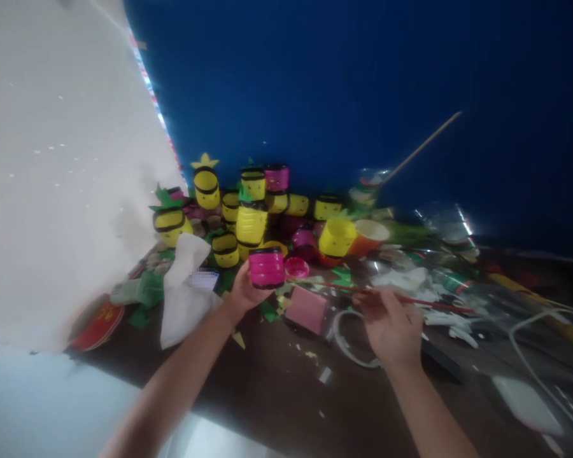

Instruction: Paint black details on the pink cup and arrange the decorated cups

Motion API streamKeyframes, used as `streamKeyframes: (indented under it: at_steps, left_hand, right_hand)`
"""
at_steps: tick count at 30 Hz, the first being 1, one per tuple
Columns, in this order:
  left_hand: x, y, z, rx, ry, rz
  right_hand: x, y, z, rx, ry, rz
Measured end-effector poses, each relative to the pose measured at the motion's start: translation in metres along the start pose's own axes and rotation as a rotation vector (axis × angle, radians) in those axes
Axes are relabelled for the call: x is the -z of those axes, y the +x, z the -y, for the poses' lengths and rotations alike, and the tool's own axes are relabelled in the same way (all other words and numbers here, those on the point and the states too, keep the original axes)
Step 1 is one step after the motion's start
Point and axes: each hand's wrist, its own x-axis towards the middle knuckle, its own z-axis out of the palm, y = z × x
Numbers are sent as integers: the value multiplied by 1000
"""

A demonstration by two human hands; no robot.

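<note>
The left hand (248, 294) grasps a glossy magenta plastic cup with ridged sides and a black rim (266, 267), its fingers wrapped around the cup's left side and base. The cup is raised over the middle of the dark brown tabletop (281, 375). The right hand (389, 324) pinches a long, thin red stick (439, 305) between its fingertips; the stick's left end points at the cup, but blur hides whether the 2 touch.

Just right of the cup sits a small, round magenta dish (297, 268), with a flat, square pink pad (307, 310) nearer the tabletop's front edge. A white ring-shaped coil (337, 336) lies beside the right hand. Yellow plastic cups with black bands (251, 224) crowd toward the back edge. A red round lid with gold markings (98, 324) is by the left corner.
</note>
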Motion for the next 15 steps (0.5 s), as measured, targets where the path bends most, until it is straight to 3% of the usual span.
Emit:
streamKeyframes:
  at_steps: [8,15]
  left_hand:
    - [6,3,2,-41,36,-65]
    - [0,2,1,-51,38,-67]
  right_hand:
    - [-8,-9,-7,49,-77,-12]
    - [-7,-8,-10,83,-142,-78]
